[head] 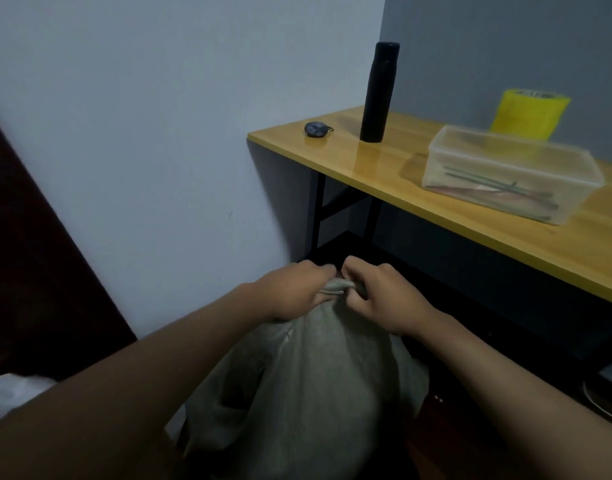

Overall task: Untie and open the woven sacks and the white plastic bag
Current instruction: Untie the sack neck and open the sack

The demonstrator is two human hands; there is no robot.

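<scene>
A full grey woven sack [304, 386] stands on the floor in front of me, its gathered neck at the top. My left hand [294, 292] grips the bunched neck from the left. My right hand [377, 296] pinches the neck from the right, fingers curled on the fabric. The tie itself is hidden under my fingers. A patch of white plastic bag [13, 393] shows at the lower left edge, partly behind my left forearm.
A wooden table [394, 164] with black legs stands to the right, close to the sack. On it are a black flask [379, 91], a small dark fob [316, 129], a clear box [512, 174] of sticks and a yellow tape roll [529, 114]. A wall lies ahead.
</scene>
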